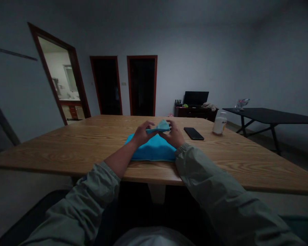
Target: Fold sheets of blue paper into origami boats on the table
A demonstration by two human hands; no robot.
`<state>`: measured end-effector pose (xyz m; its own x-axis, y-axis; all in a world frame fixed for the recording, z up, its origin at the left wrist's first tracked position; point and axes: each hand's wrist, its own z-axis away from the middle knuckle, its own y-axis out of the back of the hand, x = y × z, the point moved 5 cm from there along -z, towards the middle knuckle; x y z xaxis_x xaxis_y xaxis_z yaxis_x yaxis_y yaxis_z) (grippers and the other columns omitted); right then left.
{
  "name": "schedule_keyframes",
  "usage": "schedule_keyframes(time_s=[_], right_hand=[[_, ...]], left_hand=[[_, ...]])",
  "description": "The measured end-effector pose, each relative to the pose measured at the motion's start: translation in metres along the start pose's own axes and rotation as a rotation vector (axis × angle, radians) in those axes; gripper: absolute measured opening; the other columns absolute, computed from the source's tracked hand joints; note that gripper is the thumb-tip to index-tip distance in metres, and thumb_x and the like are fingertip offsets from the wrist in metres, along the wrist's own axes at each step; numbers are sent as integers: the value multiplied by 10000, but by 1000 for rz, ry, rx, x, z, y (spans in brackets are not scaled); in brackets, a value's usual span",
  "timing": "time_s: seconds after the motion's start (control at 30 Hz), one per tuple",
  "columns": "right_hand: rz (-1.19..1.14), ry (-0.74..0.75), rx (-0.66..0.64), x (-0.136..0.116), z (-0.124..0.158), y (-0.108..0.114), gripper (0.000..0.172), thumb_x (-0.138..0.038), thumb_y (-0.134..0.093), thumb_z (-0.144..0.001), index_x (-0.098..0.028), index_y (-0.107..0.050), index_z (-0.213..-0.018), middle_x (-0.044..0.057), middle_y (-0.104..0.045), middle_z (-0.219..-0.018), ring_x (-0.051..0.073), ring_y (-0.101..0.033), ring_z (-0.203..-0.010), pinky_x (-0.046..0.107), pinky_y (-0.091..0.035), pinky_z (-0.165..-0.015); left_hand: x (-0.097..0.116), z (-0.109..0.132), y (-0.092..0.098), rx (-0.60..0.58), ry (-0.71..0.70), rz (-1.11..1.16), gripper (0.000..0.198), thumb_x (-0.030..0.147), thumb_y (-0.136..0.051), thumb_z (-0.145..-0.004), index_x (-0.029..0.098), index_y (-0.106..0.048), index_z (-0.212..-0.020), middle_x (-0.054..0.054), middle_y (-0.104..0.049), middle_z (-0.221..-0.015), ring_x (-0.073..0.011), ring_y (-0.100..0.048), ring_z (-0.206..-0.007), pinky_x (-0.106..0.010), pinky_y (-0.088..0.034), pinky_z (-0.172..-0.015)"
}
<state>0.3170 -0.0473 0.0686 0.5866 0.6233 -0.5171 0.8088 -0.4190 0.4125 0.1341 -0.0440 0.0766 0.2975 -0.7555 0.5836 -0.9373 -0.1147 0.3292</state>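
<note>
Blue cloth (154, 149) sits bunched on the wooden table (66, 150), right under the hands. Above it a twist of paler blue fabric (157, 127) runs crosswise, its long axis left to right, pinched between the half-curled left hand (143, 134) and right hand (174, 135). Just right of the hands lies a black phone (193, 133), then a white bottle (219, 124) — a dark table (269, 115) stands farther right.

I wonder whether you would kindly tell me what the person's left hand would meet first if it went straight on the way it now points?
The left hand would first meet the raised bright blue fabric fold at its fingertips; the right hand appears just beyond, though depth is hard to judge.
</note>
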Motion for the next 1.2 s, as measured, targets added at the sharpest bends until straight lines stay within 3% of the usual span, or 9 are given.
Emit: schedule_keyframes(time_s=[0.1,0.23,0.43,0.57,0.63,0.7,0.8,1.03,1.2], right_hand=[[26,-33,113,2,-1,2,731,-520,-751,-644,-167,-475,-1221,75,-599,-954,199,-592,-755,347,-507,-693],[-7,-57,101,3,-3,-5,611,-558,-710,-686,-153,-528,-1104,74,-593,-905,201,-587,-762,355,-508,-700],[-277,-119,4,0,-3,-12,675,-526,-678,-740,-179,-468,-1280,147,-558,-1205,222,-612,-938,350,-535,-723],[-334,-119,58,-4,-4,-4,764,-514,-708,-711,-178,-425,-1336,120,-602,-1113,210,-615,-893,329,-531,-696],[-272,-111,101,-5,-5,0,649,-506,-705,-711,-165,-512,-1229,74,-633,-953,192,-608,-794,309,-509,-658],[-141,-89,86,-5,-5,0,393,-478,-670,-747,-168,-601,-979,26,-621,-783,172,-579,-694,288,-466,-629],[66,0,30,-11,-4,-4,219,-388,-611,-790,-191,-547,-720,2,-579,-694,154,-539,-656,264,-397,-616],[243,65,23,-20,-1,-5,105,-271,-531,-805,-211,-486,-731,1,-548,-694,147,-490,-621,253,-301,-566],[237,-6,65,6,-3,6,118,-280,-497,-849,-207,-558,-919,34,-627,-786,182,-581,-701,260,-372,-600]], left_hand=[[8,0,3,48,-46,-104,154,355,-643,-821,201,-642,-817,-16,-597,-770,-168,-573,-775,-269,-437,-763],[5,0,5,148,32,0,118,316,-684,-780,208,-655,-818,-30,-598,-761,-203,-586,-800,-286,-451,-776],[-1,3,-7,62,95,145,193,320,-643,-802,199,-656,-952,-21,-631,-806,-176,-601,-722,-268,-495,-667],[-8,1,-10,35,130,178,221,321,-626,-812,185,-643,-986,-19,-636,-806,-157,-605,-652,-259,-510,-603],[-9,1,-8,48,127,91,219,302,-595,-830,175,-641,-1003,-25,-644,-803,-164,-615,-662,-263,-517,-615],[-5,1,-8,36,90,-27,209,265,-560,-846,169,-648,-1010,-36,-663,-834,-179,-634,-726,-270,-519,-667],[6,2,-12,-31,21,-141,213,246,-547,-852,168,-662,-1014,-46,-692,-889,-193,-648,-812,-273,-502,-736],[5,-1,-3,93,52,-318,271,300,-531,-887,193,-644,-1109,-73,-709,-1001,-225,-661,-919,-288,-481,-796],[-20,-8,16,100,102,-334,332,217,-466,-899,204,-626,-1190,-64,-706,-1054,-196,-673,-877,-292,-493,-830]])
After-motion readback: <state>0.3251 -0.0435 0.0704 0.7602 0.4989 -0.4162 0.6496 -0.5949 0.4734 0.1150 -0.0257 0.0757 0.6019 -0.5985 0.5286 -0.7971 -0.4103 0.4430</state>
